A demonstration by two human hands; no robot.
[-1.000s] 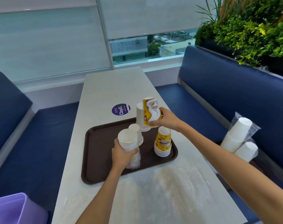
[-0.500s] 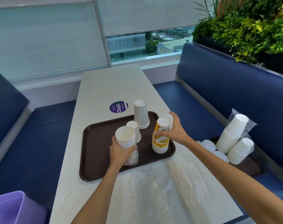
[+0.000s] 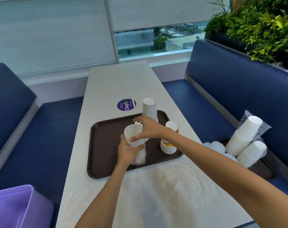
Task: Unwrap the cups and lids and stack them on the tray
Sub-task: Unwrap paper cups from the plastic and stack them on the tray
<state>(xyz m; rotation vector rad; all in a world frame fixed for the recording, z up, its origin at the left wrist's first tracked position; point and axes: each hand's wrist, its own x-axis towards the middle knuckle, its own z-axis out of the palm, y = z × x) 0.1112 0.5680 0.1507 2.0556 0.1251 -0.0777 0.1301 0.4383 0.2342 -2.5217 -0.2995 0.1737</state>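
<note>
A dark brown tray [image 3: 105, 145] lies on the pale table. My left hand [image 3: 127, 151] holds a stack of small white cups [image 3: 133, 137] from below, with clear wrap [image 3: 140, 157] bunched under it. My right hand [image 3: 148, 129] grips the top of that same stack, thumb at the front. On the tray stand a tall upside-down white cup stack [image 3: 150, 109] at the back and a yellow printed cup stack [image 3: 169, 142] at the right. A small white stack behind my right hand is mostly hidden.
Two wrapped white cup stacks [image 3: 243, 137] lean on a second tray [image 3: 263, 170] on the blue bench at right, with white lids [image 3: 214, 145] beside them. A purple bin [image 3: 16, 208] sits lower left. Clear plastic film [image 3: 164, 195] covers the near table. A purple sticker [image 3: 126, 104] marks the table.
My right hand set the yellow cups onto the yellow stack, let go, then moved left to grip the white stack in my left hand.
</note>
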